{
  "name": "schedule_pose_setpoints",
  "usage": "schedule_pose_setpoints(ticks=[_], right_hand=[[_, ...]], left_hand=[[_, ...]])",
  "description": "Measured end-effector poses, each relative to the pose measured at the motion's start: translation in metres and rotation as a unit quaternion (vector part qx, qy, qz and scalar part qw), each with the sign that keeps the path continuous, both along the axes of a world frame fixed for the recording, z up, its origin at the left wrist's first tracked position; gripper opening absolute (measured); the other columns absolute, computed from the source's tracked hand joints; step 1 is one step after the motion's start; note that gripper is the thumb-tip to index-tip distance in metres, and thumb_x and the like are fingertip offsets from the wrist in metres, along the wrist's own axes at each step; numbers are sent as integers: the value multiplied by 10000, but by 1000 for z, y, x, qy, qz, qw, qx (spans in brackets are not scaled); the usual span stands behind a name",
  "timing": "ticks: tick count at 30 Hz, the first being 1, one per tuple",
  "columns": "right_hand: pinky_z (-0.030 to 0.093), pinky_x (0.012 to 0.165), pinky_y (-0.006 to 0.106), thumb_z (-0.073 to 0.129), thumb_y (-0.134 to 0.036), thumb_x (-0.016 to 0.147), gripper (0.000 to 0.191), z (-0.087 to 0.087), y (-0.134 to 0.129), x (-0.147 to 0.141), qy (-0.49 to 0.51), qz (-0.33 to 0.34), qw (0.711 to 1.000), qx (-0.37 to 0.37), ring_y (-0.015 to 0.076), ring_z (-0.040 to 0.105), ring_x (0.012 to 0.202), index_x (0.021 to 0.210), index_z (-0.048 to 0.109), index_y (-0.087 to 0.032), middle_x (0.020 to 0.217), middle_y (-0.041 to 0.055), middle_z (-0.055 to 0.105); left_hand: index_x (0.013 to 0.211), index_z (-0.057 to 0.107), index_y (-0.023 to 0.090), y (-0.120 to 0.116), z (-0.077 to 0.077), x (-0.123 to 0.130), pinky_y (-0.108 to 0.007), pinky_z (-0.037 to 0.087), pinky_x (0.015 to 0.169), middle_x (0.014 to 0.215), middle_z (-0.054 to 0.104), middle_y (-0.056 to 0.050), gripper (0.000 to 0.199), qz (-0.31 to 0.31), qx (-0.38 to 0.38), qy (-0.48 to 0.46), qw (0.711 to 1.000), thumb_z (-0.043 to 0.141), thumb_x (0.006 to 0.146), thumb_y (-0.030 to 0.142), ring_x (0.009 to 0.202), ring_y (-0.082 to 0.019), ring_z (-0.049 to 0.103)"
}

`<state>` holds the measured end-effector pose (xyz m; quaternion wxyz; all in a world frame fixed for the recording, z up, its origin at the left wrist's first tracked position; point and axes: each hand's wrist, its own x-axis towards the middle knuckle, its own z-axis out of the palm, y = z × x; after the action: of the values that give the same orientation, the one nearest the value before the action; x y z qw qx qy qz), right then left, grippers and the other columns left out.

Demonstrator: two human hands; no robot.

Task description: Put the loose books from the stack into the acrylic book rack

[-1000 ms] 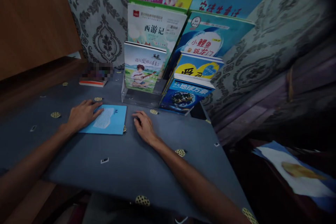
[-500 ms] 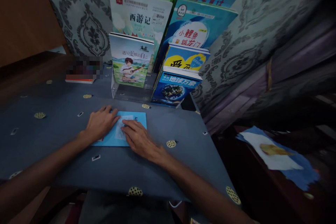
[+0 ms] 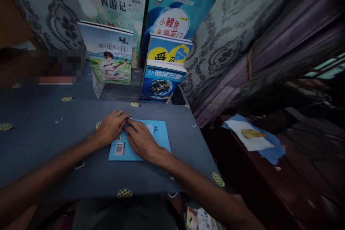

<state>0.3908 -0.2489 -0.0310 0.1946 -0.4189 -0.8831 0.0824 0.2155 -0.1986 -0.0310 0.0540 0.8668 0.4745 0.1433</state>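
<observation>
looking at a blue book point(image 3: 163, 142), lying flat on the grey table point(image 3: 97, 179), between the clear rack point(image 3: 118, 92) and the table's near edge. stretching lengthwise from left to right, roughly in line with that edge. showing a barcode point(image 3: 119, 148) by the near left corner and a small dark logo point(image 3: 156, 129) toward the far right one. over to the right hand point(image 3: 142, 139): laid palm-down across the middle of the cover, pointing away and leftward with fairly straight fingers, curled round nothing, hiding much of a pale panel point(image 3: 151, 128).

on to the left hand point(image 3: 111, 127): lying at the book's far left corner, pointing away and rightward, bent gently at the knuckles, fingers close together. meeting the right fingertips there, or just overlapping them; cannot tell which. cannot tell either whether pinching the edge or simply resting on it. looking past both, spotting a guitar book point(image 3: 109, 55) and, to its right, an earth book point(image 3: 163, 83), both leaning in the rack.
</observation>
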Motion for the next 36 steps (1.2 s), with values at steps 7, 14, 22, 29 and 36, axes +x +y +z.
schedule_pose_setpoints(ticks=[7, 14, 22, 29, 36], right_hand=[[379, 1187, 511, 475, -256, 1015, 381, -7, 4, 16, -9, -8, 1000, -24, 275, 449, 1417, 1364, 542, -119, 1503, 187, 498], [351, 1217, 496, 436, -314, 1033, 477, -18, 3, 56, -3, -46, 998, -32, 272, 396, 1462, 1458, 479, -101, 1543, 180, 460], [318, 1228, 529, 388, -354, 1039, 532, -23, -16, 106, 27, -125, 990, -50, 275, 360, 1482, 1529, 409, -148, 1582, 149, 408], [312, 1225, 533, 366, -353, 1040, 535, -22, -17, 106, 10, -134, 989, -55, 273, 352, 1486, 1538, 396, -159, 1585, 137, 407], [331, 1214, 548, 387, -359, 1042, 532, -27, -16, 109, 24, -130, 990, -39, 283, 373, 1475, 1544, 387, -182, 1576, 132, 425]], left_hand=[[1070, 680, 173, 4, -5, 14, -359, 491, 766, 1015, 642, -106, 304, 1, 27, 18, 999, 389, 982, 173, 1000, -265, 586], [1132, 677, 181, 4, -7, 12, -374, 493, 797, 1027, 651, -99, 347, -3, 37, 5, 999, 357, 1002, 219, 997, -264, 582], [1153, 690, 176, 2, -4, 12, -392, 469, 765, 996, 646, -121, 358, -40, 81, 25, 996, 367, 1006, 227, 940, -276, 551], [1292, 655, 223, -4, -2, 9, -470, 424, 945, 1261, 647, -132, 408, -134, 115, 53, 983, 359, 1044, 353, 1213, -313, 508], [1274, 661, 200, -14, -4, -28, -459, 462, 914, 1257, 673, -143, 465, -55, 92, 54, 993, 309, 1047, 402, 1234, -311, 549]])
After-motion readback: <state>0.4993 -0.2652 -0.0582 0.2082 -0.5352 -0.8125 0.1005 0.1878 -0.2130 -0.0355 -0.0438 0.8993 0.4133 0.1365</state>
